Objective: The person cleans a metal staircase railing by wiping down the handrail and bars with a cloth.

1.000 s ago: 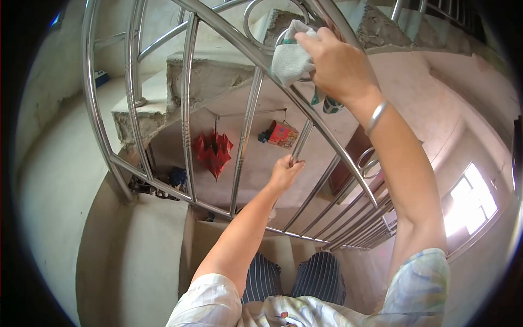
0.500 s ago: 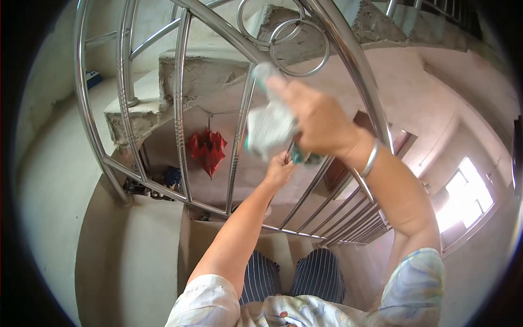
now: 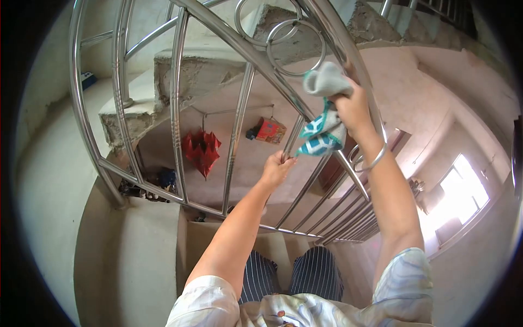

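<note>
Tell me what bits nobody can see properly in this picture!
All in the head view:
Part of the upright bar: hidden by the left hand.
Inner folds of the cloth: hidden by its outer layers and the right hand.
Upper end of the handrail: cut off by the top edge.
Outside the window: lost in glare.
Dark things behind the railing: too small and dim.
</note>
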The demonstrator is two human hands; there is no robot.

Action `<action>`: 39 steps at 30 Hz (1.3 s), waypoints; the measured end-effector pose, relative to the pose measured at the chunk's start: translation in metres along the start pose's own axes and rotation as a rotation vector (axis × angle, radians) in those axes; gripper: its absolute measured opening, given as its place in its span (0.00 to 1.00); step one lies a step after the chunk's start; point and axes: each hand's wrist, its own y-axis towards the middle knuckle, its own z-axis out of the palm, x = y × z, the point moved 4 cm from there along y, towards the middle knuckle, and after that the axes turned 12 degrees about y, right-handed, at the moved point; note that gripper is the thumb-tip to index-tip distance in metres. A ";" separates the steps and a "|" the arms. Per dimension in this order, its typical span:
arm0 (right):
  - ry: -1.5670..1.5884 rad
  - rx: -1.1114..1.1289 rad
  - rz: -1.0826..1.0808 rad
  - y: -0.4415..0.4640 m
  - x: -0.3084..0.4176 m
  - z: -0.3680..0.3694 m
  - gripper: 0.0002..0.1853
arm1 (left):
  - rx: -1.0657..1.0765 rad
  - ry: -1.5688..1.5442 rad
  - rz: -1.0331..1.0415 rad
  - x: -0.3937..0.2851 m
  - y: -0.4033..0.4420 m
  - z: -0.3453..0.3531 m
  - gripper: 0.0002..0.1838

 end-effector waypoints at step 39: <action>-0.184 -0.236 -0.309 -0.001 0.030 -0.023 0.22 | -0.037 -0.068 0.032 -0.003 -0.002 0.001 0.09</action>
